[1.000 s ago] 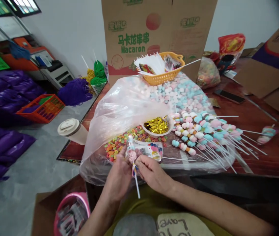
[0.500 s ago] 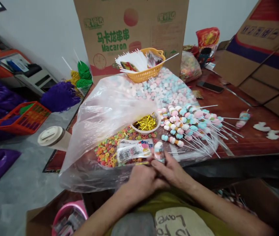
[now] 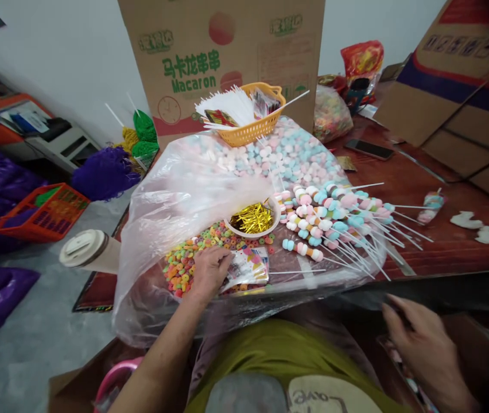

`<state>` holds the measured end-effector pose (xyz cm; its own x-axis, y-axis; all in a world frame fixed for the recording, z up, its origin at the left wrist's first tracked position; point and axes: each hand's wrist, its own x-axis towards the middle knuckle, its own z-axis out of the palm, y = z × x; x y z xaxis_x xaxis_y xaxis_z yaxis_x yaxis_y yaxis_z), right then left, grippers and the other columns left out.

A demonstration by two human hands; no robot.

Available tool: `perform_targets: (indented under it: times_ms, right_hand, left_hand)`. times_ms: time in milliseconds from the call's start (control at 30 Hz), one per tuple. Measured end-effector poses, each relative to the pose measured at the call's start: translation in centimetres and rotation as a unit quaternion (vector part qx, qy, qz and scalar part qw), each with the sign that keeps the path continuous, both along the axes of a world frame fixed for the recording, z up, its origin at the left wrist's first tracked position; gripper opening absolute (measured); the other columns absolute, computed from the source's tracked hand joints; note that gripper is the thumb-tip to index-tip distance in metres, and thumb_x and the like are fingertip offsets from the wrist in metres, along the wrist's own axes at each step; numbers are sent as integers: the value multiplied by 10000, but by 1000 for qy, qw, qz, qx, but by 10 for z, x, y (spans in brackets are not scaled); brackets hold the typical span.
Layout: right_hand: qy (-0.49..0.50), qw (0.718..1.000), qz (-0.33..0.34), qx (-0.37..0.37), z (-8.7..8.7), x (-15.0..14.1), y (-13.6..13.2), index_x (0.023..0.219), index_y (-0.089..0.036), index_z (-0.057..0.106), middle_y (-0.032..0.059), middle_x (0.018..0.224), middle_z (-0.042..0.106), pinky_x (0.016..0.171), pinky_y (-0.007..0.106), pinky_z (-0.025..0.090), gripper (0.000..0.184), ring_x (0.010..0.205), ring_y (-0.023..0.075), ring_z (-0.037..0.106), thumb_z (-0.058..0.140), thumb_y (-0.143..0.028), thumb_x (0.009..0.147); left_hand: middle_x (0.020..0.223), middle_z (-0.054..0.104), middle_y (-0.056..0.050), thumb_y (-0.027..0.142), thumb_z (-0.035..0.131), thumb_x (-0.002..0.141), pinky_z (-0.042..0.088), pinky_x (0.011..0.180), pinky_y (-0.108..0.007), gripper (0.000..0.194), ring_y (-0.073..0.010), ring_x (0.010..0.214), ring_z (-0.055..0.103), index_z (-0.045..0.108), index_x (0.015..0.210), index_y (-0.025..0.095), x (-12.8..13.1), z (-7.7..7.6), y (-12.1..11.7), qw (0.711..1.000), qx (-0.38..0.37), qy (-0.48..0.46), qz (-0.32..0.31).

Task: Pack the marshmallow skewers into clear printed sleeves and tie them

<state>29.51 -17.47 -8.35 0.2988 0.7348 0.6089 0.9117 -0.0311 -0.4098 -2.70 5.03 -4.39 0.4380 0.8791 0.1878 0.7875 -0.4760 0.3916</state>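
Note:
My left hand (image 3: 210, 268) reaches over the near edge of the table, fingers curled at the left end of a small stack of printed plastic bags (image 3: 248, 267). Those bags lie on colourful ring candies (image 3: 184, 261). Low at the right, my right hand (image 3: 420, 338) is over a box below the table edge, thumb and fingers apart. A wrapped candy skewer (image 3: 412, 381) shows beneath it. On the table lies a heap of marshmallow skewers (image 3: 334, 212). A white bowl (image 3: 275, 221) holds gold twist ties (image 3: 253, 217).
A yellow basket (image 3: 248, 135) of white sticks stands on a clear bag of pastel marshmallows (image 3: 305, 152). Behind rises a large cardboard box (image 3: 244, 51). A lidded paper cup (image 3: 104, 255) sits at the left edge. A phone (image 3: 369, 149) lies at the right.
My hands have parted. The left moved up-left onto the printed bags; the right swung right and down below the table edge. The wrapped skewer they held together has left the table front.

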Motion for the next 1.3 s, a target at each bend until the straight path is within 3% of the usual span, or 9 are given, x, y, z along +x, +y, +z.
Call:
perform_targets:
  times_ms: [167, 233, 367, 533, 667, 900, 1033, 1167, 1300]
  right_hand:
    - [27, 966, 257, 30, 43, -98, 125, 1026, -171, 543, 111, 952, 595, 789, 396, 431, 226, 913, 233, 528, 554, -192, 802]
    - [63, 935, 348, -7, 59, -131, 144, 973, -152, 551, 113, 944, 590, 770, 379, 427, 173, 907, 225, 511, 538, -211, 810]
    - [146, 891, 427, -47, 60, -158, 148, 733, -169, 533, 31, 667, 546, 655, 301, 397, 154, 688, 158, 475, 435, -152, 850]
    - [171, 904, 379, -102, 52, -142, 132, 721, -168, 515, 36, 685, 540, 620, 282, 366, 125, 698, 162, 456, 480, -191, 839]
    - [183, 890, 402, -115, 57, -132, 121, 765, -170, 512, 36, 732, 542, 630, 264, 374, 106, 716, 150, 457, 462, -208, 850]
    - [184, 919, 299, -181, 46, -104, 121, 556, -168, 463, -27, 512, 441, 494, 214, 301, 377, 498, 95, 396, 385, -312, 896]
    - [-24, 973, 90, -211, 36, -57, 118, 688, -144, 587, 86, 748, 601, 605, 279, 323, 260, 728, 188, 497, 445, -270, 866]
    - [-224, 932, -8, -284, 25, -30, 113, 890, -161, 628, 103, 1103, 603, 686, 324, 326, 156, 912, 238, 508, 502, -142, 801]
    - [-232, 925, -7, -301, 15, -21, 112, 897, -168, 629, 95, 1001, 627, 675, 319, 337, 157, 892, 231, 521, 509, -238, 823]
  left_hand:
    - [720, 646, -27, 255, 440, 864, 374, 770, -332, 216, -167, 725, 542, 601, 739, 184, -7, 35, -21, 991, 43, -36, -122]
    - [679, 621, -22, 250, 406, 879, 381, 762, -325, 229, -160, 697, 529, 572, 736, 181, -10, 46, -35, 985, 29, -52, -164]
    - [834, 632, -53, 309, 498, 837, 418, 707, -293, 163, -174, 765, 552, 555, 913, 177, -9, 46, -59, 990, -46, -84, -101]
    - [650, 578, -5, 320, 577, 787, 396, 562, -219, 195, -121, 597, 513, 547, 695, 152, 4, 26, -70, 968, -174, -170, -56]
    - [558, 556, 15, 309, 575, 791, 364, 509, -188, 235, -95, 530, 487, 561, 630, 140, 11, 23, -65, 944, -218, -199, -150]
    - [692, 619, -31, 258, 454, 875, 417, 604, -208, 214, -117, 639, 554, 624, 810, 146, 15, 15, -65, 964, -99, -173, -175]
    - [664, 607, -20, 252, 385, 905, 414, 606, -223, 270, -119, 628, 544, 612, 793, 160, 7, 12, -61, 969, -72, -177, -155]
    - [792, 662, -35, 246, 400, 900, 412, 701, -277, 222, -145, 735, 579, 613, 916, 188, 0, 14, -52, 964, -5, -174, -200]
    - [863, 681, -58, 257, 385, 906, 404, 717, -301, 237, -161, 787, 598, 605, 961, 191, -4, 17, -49, 959, 48, -174, -219]
